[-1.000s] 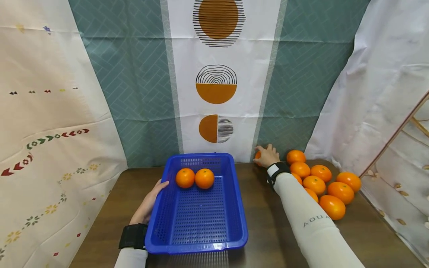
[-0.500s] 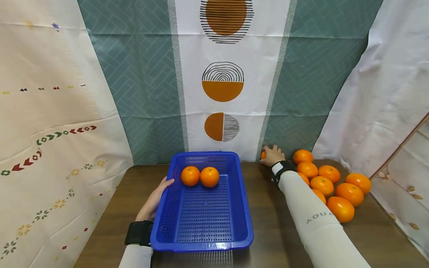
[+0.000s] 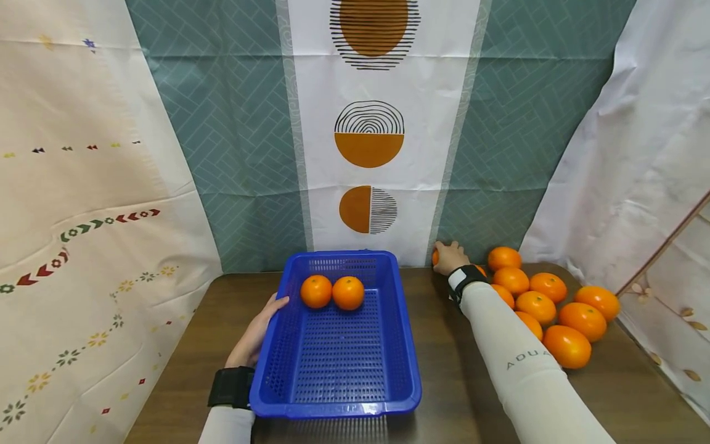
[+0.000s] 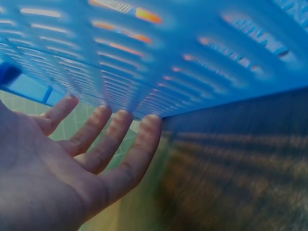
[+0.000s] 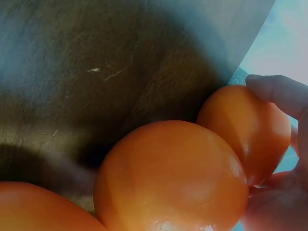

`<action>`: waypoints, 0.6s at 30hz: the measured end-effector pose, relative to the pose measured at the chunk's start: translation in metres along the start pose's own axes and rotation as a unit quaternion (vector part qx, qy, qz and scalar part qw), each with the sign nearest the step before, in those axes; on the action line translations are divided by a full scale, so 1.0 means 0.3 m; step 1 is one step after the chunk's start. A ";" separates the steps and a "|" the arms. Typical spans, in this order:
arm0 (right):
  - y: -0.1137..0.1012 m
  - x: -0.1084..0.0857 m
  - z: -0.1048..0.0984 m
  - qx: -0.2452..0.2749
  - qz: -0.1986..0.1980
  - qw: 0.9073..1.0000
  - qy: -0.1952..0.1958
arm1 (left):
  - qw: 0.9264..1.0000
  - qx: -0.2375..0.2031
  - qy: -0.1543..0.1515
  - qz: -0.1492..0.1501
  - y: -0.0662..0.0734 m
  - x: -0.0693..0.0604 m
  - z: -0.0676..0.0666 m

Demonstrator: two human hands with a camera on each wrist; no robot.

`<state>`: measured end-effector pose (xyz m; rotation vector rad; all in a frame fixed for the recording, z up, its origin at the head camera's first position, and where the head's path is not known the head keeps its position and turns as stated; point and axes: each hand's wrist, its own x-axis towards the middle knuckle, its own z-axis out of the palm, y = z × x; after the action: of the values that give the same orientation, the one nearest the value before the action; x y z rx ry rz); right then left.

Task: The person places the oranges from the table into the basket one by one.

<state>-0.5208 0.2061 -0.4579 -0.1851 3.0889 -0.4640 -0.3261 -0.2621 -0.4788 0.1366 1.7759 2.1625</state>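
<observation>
A blue plastic basket (image 3: 335,357) stands on the table with two oranges (image 3: 332,292) side by side near its back. My left hand (image 3: 256,330) holds the basket's left side. Its thumb lies over the rim, and in the left wrist view the fingertips (image 4: 150,122) touch the slotted outer wall. At the table's back edge my right hand (image 3: 449,258) grips an orange (image 5: 240,127), thumb on one side and fingers partly hidden behind. A second orange (image 5: 173,178) sits right against it in the right wrist view.
Several loose oranges (image 3: 535,307) are grouped on the right of the brown wooden table (image 3: 444,345), some partly behind the right forearm. A patterned cloth (image 3: 368,240) hangs along the back edge, with pale cloths at both sides.
The head view has shifted slightly, so everything appears further right. The right hand stays at the same orange by the back edge. Left hand and basket keep their positions.
</observation>
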 end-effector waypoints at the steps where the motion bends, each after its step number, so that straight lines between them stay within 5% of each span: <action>1: 0.000 0.001 0.002 -0.003 0.000 1.000 0.002 | 1.000 0.001 0.000 0.000 0.001 0.000 0.001; 18: -0.023 -0.028 -0.024 0.006 -0.034 0.999 0.014 | 1.000 0.005 -0.017 0.008 -0.002 0.002 -0.006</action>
<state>-0.5119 0.2026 -0.4489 -0.2875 3.1148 -0.4899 -0.3269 -0.2636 -0.4799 0.1892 1.7729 2.1487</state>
